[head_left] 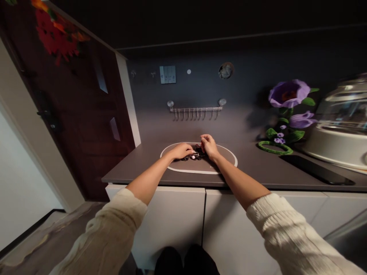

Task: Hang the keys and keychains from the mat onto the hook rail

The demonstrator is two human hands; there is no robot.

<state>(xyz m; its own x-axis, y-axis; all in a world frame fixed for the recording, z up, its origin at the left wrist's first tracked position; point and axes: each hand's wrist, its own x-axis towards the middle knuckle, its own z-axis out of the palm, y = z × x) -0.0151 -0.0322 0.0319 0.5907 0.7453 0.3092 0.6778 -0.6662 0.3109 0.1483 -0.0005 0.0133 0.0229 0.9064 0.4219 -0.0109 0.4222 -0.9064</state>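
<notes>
A bunch of small dark, shiny items (196, 156), with a pale round piece among them, lies on an oval brown mat (183, 168) with a white rim. They look like keys or trinkets, but are too small to name surely. My left hand (182, 151) reaches over the bunch from the left, its fingers bent down and closed on part of it. Just right of the bunch and slightly raised is my right hand (209, 146), its fingers curled together in a pinch. Whatever sits between those fingertips is hidden.
A clear rail with hooks (196, 109) hangs on the wall behind the mat. To the right stand purple knitted flowers (289, 93), a black phone (318, 170) lying flat, and a white appliance with a clear dome (338, 141). A dark red door (94, 152) is at left.
</notes>
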